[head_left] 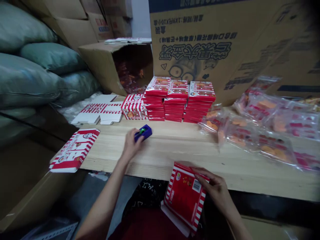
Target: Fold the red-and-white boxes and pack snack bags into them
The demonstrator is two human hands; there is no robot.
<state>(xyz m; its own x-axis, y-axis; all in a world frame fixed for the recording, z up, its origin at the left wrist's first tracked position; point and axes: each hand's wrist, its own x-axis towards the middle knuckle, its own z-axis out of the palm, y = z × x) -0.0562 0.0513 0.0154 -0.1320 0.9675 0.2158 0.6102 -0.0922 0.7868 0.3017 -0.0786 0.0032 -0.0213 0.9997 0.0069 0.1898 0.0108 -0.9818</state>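
Observation:
My left hand (133,142) is closed around the near end of a small blue tape dispenser (147,132) with a green part inside, at the middle of the wooden table. My right hand (212,185) grips the upper right edge of a red and white striped carton (185,193), tilted at the table's front edge above my lap. The carton's printed face with a barcode is turned up, and a white flap hangs out at its lower end. Behind the dispenser, finished-looking red cartons (175,100) stand in stacks.
Flat folded cartons (75,150) lie at the left of the table (160,153), with unfolded white ones (100,110) behind. Clear bags of orange and pink pieces (270,130) cover the right side. An opened cardboard box (100,63) and a large carton (225,20) stand behind; stuffed sacks (27,80) rise at left.

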